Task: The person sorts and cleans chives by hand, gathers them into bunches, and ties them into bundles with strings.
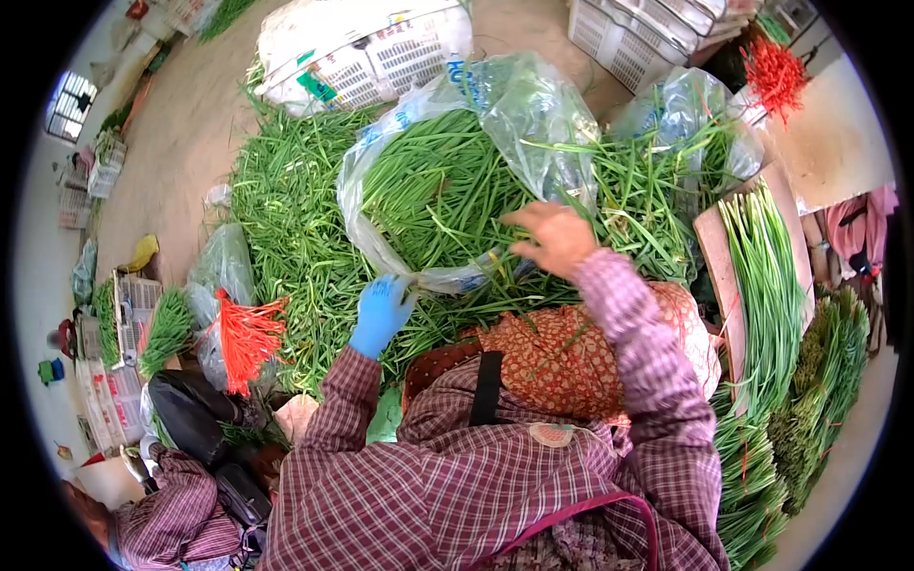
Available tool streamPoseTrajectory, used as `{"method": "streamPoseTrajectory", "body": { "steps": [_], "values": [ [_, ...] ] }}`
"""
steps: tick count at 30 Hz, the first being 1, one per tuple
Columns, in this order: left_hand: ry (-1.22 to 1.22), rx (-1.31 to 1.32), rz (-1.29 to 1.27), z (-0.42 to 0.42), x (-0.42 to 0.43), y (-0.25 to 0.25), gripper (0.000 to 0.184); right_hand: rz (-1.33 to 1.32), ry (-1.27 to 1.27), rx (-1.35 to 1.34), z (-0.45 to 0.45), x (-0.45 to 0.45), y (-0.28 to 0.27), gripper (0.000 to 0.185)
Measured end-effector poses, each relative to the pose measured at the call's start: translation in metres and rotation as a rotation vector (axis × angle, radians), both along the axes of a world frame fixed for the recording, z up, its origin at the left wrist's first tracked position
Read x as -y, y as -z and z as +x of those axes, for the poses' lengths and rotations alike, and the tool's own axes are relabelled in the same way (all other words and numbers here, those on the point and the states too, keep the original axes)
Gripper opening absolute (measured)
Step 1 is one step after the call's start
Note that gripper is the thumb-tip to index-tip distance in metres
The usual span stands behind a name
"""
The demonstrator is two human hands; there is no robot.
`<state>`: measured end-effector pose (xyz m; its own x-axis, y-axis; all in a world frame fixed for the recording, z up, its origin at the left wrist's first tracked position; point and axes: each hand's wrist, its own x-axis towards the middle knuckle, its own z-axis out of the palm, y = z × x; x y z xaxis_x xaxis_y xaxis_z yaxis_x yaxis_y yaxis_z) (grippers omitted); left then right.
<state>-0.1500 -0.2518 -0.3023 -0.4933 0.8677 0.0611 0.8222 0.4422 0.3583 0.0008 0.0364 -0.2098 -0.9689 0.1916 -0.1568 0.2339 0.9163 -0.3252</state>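
Observation:
My left hand [383,312], in a blue glove, is closed on the near-left rim of a clear plastic bag [354,195]. Long green stalks [433,181] fill the bag's wide mouth. My right hand [554,238] is bare and hovers over the bag's right side, its fingers apart and pointing left, with nothing visible between them. The bag's near edge runs between my two hands. Loose green stalks [295,209] lie heaped around the bag.
White crates [381,62] stand beyond the heap. Bundled stalks [766,285] rest on a board at the right, above more bundles. Red ties [249,338] hang at the left, others [773,76] at the upper right. Another person's checked sleeve [186,504] is at lower left.

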Motion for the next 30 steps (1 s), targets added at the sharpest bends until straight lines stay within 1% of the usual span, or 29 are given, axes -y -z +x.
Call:
{"method": "streamPoseTrajectory", "body": {
  "steps": [2, 3, 5, 6, 8, 9, 11, 12, 14, 15, 16, 18, 19, 20, 22, 23, 24, 26, 27, 28, 29, 30],
  "values": [
    [-0.136, 0.366, 0.111, -0.017, -0.018, 0.019, 0.033, -0.034, 0.017, 0.138, -0.033, 0.026, 0.040, 0.043],
    [-0.145, 0.371, 0.111, -0.024, -0.026, 0.035, 0.033, -0.035, 0.009, 0.144, -0.041, 0.036, 0.057, 0.043],
    [-0.406, 0.612, 0.330, -0.037, -0.050, 0.066, 0.043, -0.201, 0.105, 0.142, -0.052, 0.047, 0.080, 0.037],
    [-0.409, 0.618, 0.331, -0.042, -0.062, 0.066, 0.043, -0.199, 0.103, 0.148, -0.052, 0.050, 0.084, 0.037],
    [-0.622, 0.925, 0.300, -0.046, -0.089, 0.066, 0.044, -0.168, 0.108, 0.090, -0.043, 0.048, 0.091, 0.030],
    [-0.620, 0.937, 0.296, -0.045, -0.099, 0.074, 0.044, -0.195, 0.162, 0.051, -0.041, 0.045, 0.092, 0.028],
    [-0.624, 0.965, 0.371, -0.047, -0.117, 0.091, 0.036, -0.199, 0.219, 0.031, -0.041, 0.035, 0.093, 0.027],
    [-0.621, 0.973, 0.368, -0.045, -0.119, 0.091, 0.036, -0.209, 0.267, 0.006, -0.042, 0.034, 0.090, 0.026],
    [-0.757, 1.242, 0.477, -0.043, -0.122, 0.089, 0.030, -0.226, 0.319, -0.025, -0.044, 0.034, 0.083, 0.025],
    [-0.751, 1.266, 0.454, -0.043, -0.117, 0.083, 0.026, -0.277, 0.334, -0.053, -0.045, 0.034, 0.080, 0.025],
    [-0.754, 1.270, 0.452, -0.045, -0.112, 0.080, 0.026, -0.329, 0.347, -0.080, -0.047, 0.035, 0.079, 0.025],
    [-0.732, 1.261, 0.518, -0.048, -0.102, 0.076, 0.024, -0.300, 0.314, -0.083, -0.055, 0.038, 0.086, 0.029],
    [-0.671, 1.294, 0.516, -0.044, -0.093, 0.061, 0.024, -0.273, 0.285, -0.091, -0.059, 0.041, 0.088, 0.034],
    [-0.677, 1.297, 0.513, -0.038, -0.084, 0.044, 0.024, -0.276, 0.284, -0.085, -0.062, 0.048, 0.091, 0.034],
    [-0.301, 1.225, 0.254, -0.024, -0.065, 0.020, 0.026, -0.045, 0.115, 0.141, -0.069, 0.061, 0.093, 0.050],
    [-0.199, 1.244, 0.178, -0.014, -0.053, 0.020, 0.027, -0.067, 0.068, 0.215, -0.068, 0.063, 0.095, 0.063],
    [-0.098, 1.259, 0.100, -0.003, -0.039, 0.021, 0.028, -0.067, 0.065, 0.214, -0.063, 0.067, 0.101, 0.063],
    [0.148, 1.126, -0.219, 0.010, -0.014, 0.023, 0.028, 0.061, -0.031, 0.410, -0.052, 0.069, 0.117, 0.057],
    [0.219, 1.137, -0.316, 0.014, -0.002, 0.031, 0.029, 0.098, -0.120, 0.520, -0.049, 0.067, 0.122, 0.052],
    [0.207, 1.156, -0.145, 0.015, 0.008, 0.035, 0.031, 0.095, -0.117, 0.525, -0.046, 0.069, 0.119, 0.052],
    [0.109, 1.120, -0.142, 0.010, 0.015, 0.041, 0.030, 0.079, -0.145, 0.593, -0.044, 0.070, 0.115, 0.050],
    [0.008, 1.081, -0.140, 0.002, 0.014, 0.026, 0.030, 0.061, -0.175, 0.660, -0.043, 0.071, 0.109, 0.047]
  ]
}}
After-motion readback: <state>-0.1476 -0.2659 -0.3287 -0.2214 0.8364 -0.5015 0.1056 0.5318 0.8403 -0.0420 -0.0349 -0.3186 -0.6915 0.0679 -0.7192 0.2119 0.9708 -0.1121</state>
